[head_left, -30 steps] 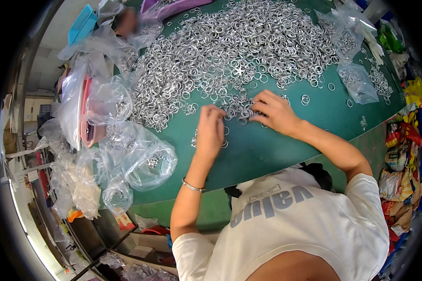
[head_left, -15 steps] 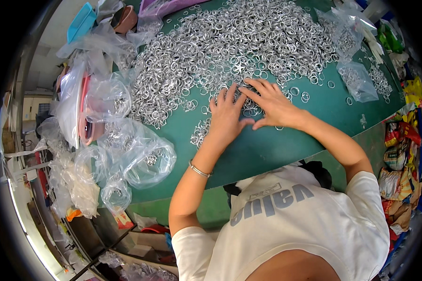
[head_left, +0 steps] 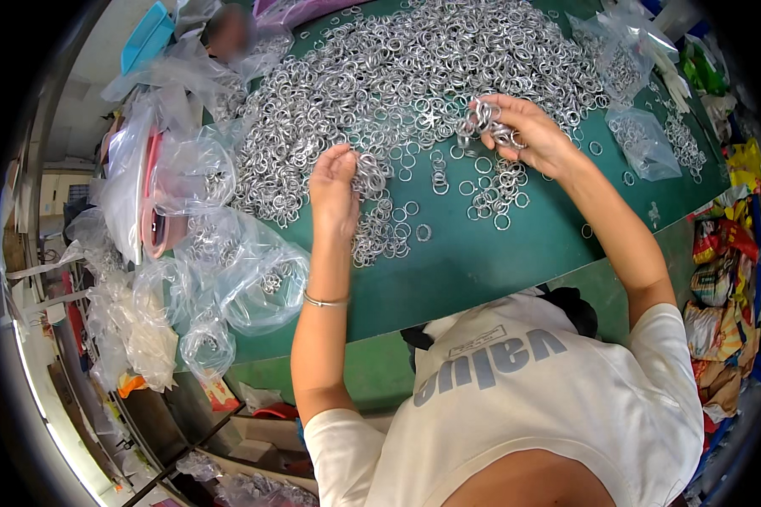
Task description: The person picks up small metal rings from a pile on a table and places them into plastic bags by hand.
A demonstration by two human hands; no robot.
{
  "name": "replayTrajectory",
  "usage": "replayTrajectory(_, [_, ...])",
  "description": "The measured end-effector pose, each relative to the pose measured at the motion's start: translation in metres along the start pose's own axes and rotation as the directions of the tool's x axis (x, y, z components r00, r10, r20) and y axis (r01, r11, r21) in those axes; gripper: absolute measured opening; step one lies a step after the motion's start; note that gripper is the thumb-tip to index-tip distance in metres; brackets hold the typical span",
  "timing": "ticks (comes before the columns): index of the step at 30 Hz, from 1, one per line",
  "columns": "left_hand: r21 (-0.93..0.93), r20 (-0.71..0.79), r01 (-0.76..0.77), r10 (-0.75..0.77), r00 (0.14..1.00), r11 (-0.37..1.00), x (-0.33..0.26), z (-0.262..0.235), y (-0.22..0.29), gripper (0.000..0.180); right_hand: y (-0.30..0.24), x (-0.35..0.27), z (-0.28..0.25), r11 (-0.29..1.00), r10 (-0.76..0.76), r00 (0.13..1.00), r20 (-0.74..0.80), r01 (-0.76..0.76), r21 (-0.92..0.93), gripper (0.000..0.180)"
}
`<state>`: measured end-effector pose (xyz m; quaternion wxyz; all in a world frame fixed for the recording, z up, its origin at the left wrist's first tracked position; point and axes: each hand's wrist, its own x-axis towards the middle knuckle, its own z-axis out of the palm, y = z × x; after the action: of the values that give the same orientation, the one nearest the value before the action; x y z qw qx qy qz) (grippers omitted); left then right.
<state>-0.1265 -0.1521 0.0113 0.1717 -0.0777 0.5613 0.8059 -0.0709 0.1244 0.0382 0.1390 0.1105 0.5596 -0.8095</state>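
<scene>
A large heap of silvery metal rings (head_left: 414,63) spreads across the green table (head_left: 448,270). At the heap's near left edge, my left hand (head_left: 336,188) is closed on a clump of rings (head_left: 369,176). My right hand (head_left: 528,133), farther right, grips another clump of rings (head_left: 485,118), some hanging below its fingers. Under the right hand lies a small loose group of rings (head_left: 499,193). A second small pile (head_left: 383,232) sits beside my left wrist. A few single rings are scattered between the hands.
Clear plastic bags (head_left: 262,270), some with rings inside, crowd the table's left side. A pink-rimmed container (head_left: 162,232) stands among them. At the right lies a clear bag of rings (head_left: 643,144). Colourful packages (head_left: 710,287) line the right, beyond the table.
My hands have moved apart, the left one leftward and the right one up and rightward. Each now holds a clump of rings, and the rings that were beneath them are spread into separate groups.
</scene>
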Motion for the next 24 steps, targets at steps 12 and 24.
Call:
replayTrajectory(12, [-0.015, 0.258, -0.244, 0.239, 0.936, 0.970, -0.015, 0.014, 0.018, 0.040, -0.003, -0.004, -0.006, 0.639, -0.435, 0.901, -0.006, 0.304, -0.707, 0.026])
replayTrajectory(24, [0.022, 0.201, -0.350, 0.339, 0.919, 0.936, -0.019, 0.020, -0.005, 0.033, 0.062, -0.067, -0.021, -0.145, -0.415, 0.796, 0.439, 0.419, -0.896, 0.021])
